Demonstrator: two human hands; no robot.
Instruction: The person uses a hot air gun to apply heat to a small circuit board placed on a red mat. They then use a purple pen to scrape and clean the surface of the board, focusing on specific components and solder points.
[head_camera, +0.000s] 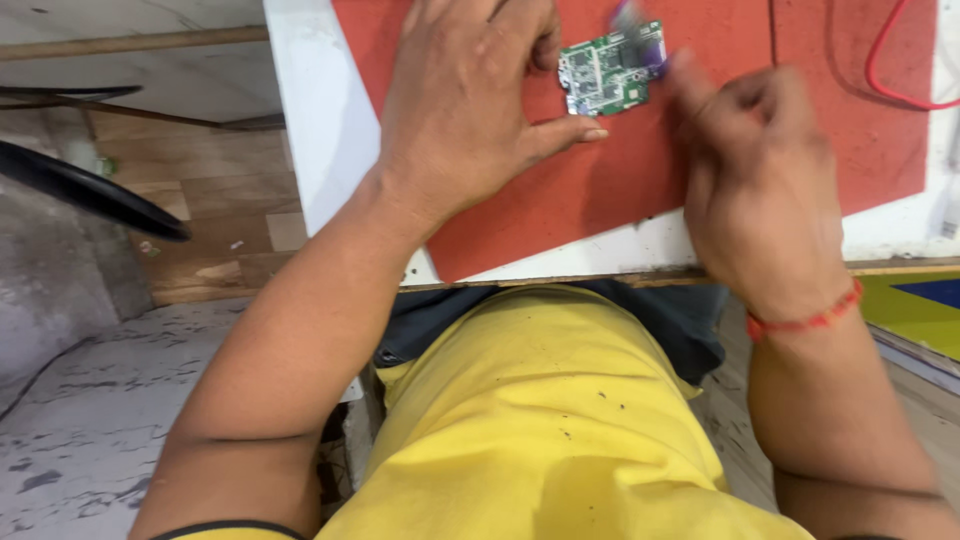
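A small green circuit board (605, 75) lies on a red mat (600, 190) on a white table. My left hand (470, 100) rests flat on the mat just left of the board, thumb stretched out below it and fingers near its left edge. To the right of the board my right hand (760, 180) is blurred, fingers curled. A purple object (640, 35) shows at the board's top right; whether my right hand holds it I cannot tell.
A red wire (895, 85) loops over the mat at the far right. The table's white rim (310, 120) and wooden front edge (900, 266) run past my wrists. Dark curved bars (90, 190) lie over the floor at left.
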